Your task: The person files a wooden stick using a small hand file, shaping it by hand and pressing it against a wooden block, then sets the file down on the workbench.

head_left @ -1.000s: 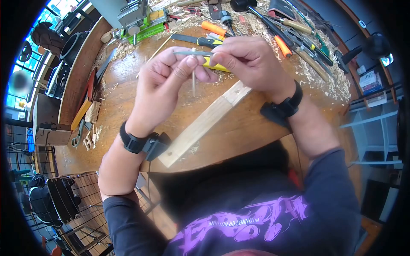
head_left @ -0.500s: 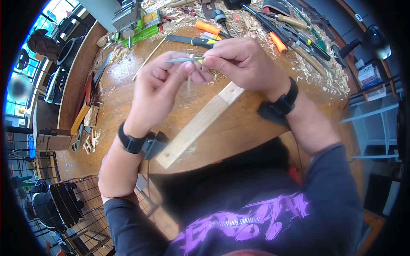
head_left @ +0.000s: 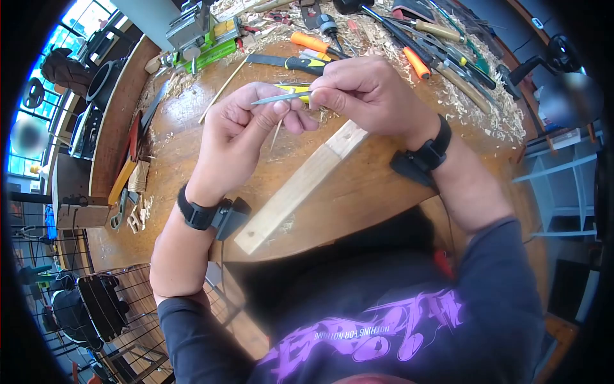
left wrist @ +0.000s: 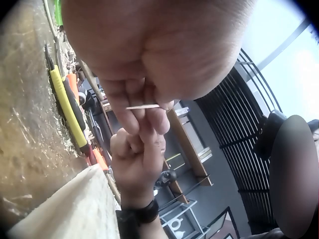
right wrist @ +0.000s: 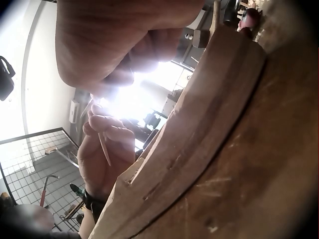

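Observation:
My left hand (head_left: 240,131) pinches a thin pale wooden stick (head_left: 276,136) between thumb and fingers, its lower end hanging free and leaning left. In the right wrist view the stick (right wrist: 104,149) pokes out below the left fingers. My right hand (head_left: 371,93) pinches a slim grey tapered tool (head_left: 272,99), its pointed end facing left and lying across the stick by the left thumb. Whether the tool is a small file or a blade, I cannot tell. Both hands are close together above the bench. Below them lies a flat wooden bar (head_left: 294,192), set diagonally.
A black-and-yellow handled saw (head_left: 307,65) lies behind the hands beside orange-handled tools (head_left: 310,42). A green-and-grey vise (head_left: 208,54) stands at the back left. Several chisels and files (head_left: 448,70) sit among shavings at the back right. Scissors (head_left: 119,211) rest at the left.
The grey tool has tipped from nearly level to a slant, its point lower on the left. The stick has swung from upright to leaning. Both hands keep their pinches.

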Demonstrator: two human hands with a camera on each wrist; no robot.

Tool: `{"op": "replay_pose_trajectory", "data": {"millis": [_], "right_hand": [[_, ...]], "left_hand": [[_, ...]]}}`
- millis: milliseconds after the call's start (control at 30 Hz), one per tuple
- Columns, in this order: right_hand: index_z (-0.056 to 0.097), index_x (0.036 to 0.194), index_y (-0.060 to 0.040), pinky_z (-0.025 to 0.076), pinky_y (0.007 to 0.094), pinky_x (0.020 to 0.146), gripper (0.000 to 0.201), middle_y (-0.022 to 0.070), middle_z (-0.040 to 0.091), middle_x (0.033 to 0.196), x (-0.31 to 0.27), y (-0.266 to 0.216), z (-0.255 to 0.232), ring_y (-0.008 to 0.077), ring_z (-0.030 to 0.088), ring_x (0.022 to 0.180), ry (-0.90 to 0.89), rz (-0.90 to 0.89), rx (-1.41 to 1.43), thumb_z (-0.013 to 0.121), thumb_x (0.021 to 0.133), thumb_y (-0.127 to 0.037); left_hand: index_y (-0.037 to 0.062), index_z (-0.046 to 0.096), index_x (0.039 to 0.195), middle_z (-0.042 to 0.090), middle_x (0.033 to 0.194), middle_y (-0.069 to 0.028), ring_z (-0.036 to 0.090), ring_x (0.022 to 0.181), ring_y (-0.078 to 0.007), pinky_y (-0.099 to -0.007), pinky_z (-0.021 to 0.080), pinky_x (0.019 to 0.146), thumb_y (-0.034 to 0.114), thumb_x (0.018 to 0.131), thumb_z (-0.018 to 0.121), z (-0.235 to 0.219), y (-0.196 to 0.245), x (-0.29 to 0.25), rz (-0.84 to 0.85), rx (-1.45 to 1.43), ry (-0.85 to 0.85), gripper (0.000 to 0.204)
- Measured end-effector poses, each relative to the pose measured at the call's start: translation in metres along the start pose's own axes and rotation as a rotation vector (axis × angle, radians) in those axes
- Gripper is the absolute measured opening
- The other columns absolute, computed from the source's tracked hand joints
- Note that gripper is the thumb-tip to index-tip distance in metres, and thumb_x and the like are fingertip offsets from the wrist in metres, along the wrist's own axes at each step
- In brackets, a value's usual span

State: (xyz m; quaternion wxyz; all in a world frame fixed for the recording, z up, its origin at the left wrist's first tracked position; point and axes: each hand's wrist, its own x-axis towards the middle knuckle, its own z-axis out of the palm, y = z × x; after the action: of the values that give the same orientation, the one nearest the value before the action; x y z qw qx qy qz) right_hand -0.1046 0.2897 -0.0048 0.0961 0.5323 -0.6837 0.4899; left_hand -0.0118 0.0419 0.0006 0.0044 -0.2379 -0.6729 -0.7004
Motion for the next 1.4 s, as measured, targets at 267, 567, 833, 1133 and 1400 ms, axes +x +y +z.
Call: {"op": "replay_pose_trajectory", "data": {"millis": [267, 567, 833, 1133, 1400], "right_hand": [[0.082, 0.104, -0.0007, 0.052, 0.0286, 0.063, 0.014, 0.0055, 0.077, 0.084, -0.003, 0.005, -0.008, 0.0115, 0.068, 0.073, 0.059, 0.040, -0.004, 0.076, 0.104, -0.014], [0.081, 0.099, -0.0030, 0.037, 0.0228, 0.054, 0.019, -0.0038, 0.066, 0.072, -0.005, 0.006, 0.003, 0.0011, 0.050, 0.061, 0.171, 0.156, -0.023, 0.077, 0.106, -0.020], [0.082, 0.099, -0.0050, 0.032, 0.0239, 0.052, 0.023, -0.0076, 0.056, 0.066, -0.004, -0.012, 0.010, 0.0009, 0.044, 0.058, 0.065, 0.203, 0.019, 0.089, 0.096, -0.026], [0.082, 0.100, -0.0040, 0.032, 0.0217, 0.053, 0.011, -0.0090, 0.057, 0.068, -0.004, -0.015, 0.026, -0.0008, 0.043, 0.060, 0.083, 0.213, 0.072, 0.088, 0.094, -0.011], [0.081, 0.099, -0.0022, 0.031, 0.0218, 0.053, 0.011, -0.0097, 0.055, 0.068, -0.004, -0.015, 0.022, -0.0015, 0.042, 0.061, 0.095, 0.311, 0.066, 0.086, 0.096, -0.012]], "left_hand": [[-0.0004, 0.065, 0.116, 0.071, 0.098, -0.0072, 0.074, 0.102, -0.0217, -0.0372, 0.057, 0.097, 0.018, 0.118, 0.052, -0.008, 0.010, 0.003, 0.014, -0.155, 0.045, 0.022], [0.0026, 0.061, 0.138, 0.076, 0.128, -0.0166, 0.073, 0.122, -0.0275, -0.0420, 0.054, 0.113, 0.020, 0.119, 0.049, -0.023, 0.002, 0.007, 0.058, -0.180, 0.093, 0.028], [0.0036, 0.059, 0.136, 0.074, 0.134, -0.0218, 0.068, 0.133, -0.0299, -0.0430, 0.052, 0.116, 0.020, 0.118, 0.052, -0.020, -0.004, 0.008, 0.086, -0.104, 0.080, 0.026], [0.0028, 0.062, 0.134, 0.073, 0.137, -0.0217, 0.068, 0.134, -0.0278, -0.0419, 0.051, 0.117, 0.017, 0.116, 0.057, -0.015, -0.006, 0.009, 0.094, -0.186, 0.050, 0.024], [0.0017, 0.067, 0.134, 0.076, 0.132, -0.0155, 0.071, 0.123, -0.0203, -0.0369, 0.055, 0.110, 0.017, 0.114, 0.061, -0.018, -0.008, 0.007, 0.120, -0.124, 0.139, 0.025]]}}
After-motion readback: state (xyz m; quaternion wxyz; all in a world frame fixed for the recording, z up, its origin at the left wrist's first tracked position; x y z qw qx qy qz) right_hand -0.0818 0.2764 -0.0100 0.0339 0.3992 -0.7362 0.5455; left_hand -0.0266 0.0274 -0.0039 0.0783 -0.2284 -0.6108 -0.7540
